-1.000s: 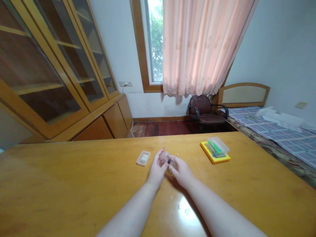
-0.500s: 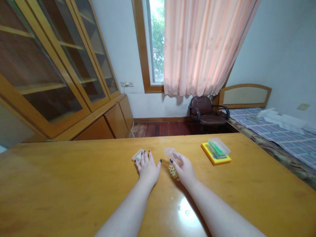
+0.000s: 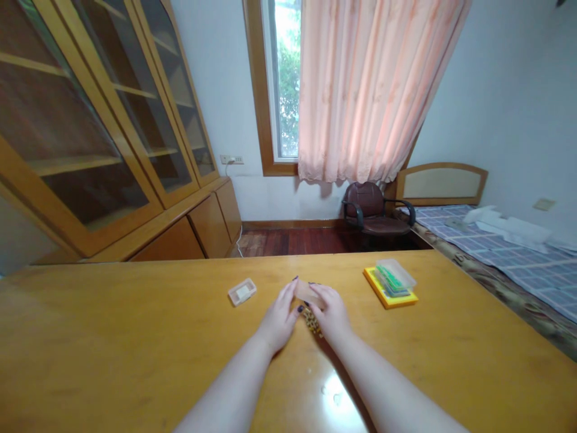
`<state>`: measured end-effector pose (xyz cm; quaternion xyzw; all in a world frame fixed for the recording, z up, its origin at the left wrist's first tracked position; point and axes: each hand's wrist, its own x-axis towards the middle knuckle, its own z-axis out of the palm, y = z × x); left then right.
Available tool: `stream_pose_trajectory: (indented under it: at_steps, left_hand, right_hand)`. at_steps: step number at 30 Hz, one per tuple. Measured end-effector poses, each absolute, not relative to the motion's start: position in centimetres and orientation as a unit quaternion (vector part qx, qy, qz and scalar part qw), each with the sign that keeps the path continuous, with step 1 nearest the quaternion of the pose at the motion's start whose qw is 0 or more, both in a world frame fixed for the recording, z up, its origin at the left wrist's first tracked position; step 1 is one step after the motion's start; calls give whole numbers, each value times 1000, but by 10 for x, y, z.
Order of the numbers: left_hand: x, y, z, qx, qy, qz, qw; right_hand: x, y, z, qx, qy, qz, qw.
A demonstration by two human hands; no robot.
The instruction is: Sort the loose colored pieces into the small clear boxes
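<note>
Near the middle of the wooden table [image 3: 157, 337], my left hand [image 3: 279, 316] and my right hand [image 3: 331, 310] hold a small translucent plastic box [image 3: 306, 292] between them, fingers curled round its two ends. Small pale yellow pieces [image 3: 312, 322] lie in a cluster on the table just below the box, beside my right hand. To the left of my left hand sits another small clear box [image 3: 242, 292] with something whitish inside. What is in the held box cannot be made out.
At the table's right, a yellow flat box [image 3: 401, 304] carries green items and a translucent lid [image 3: 399, 272]. Beyond the far edge are a brown armchair [image 3: 367, 210], a bed [image 3: 478, 234] and a pink curtain [image 3: 369, 90]. A glass-door cabinet [image 3: 135, 198] stands left.
My left hand has left the left-hand clear box and moved right to take hold of the box in my right hand. The view has shifted slightly.
</note>
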<state>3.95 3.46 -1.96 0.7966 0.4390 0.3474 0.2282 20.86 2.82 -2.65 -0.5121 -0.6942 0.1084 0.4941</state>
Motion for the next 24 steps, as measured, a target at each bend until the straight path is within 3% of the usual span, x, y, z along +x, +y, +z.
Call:
stream_pose_trajectory:
  at_steps: [6,11,16,24]
  left_hand:
    - [40,41,-23,760,455,384,259]
    - [35,44,-14,702,558,428,111]
    - [31,41,-5,659,686,308,-23]
    - [38,43,-16,721,674,156,42]
  right_hand:
    - [207,27,-32,-478,-732,127,469]
    - [209,24,-26,-513,-705,105,478]
    - [209,22,-22,-523,-697,119,476]
    - [208,21,-21,-522,-686,140,487]
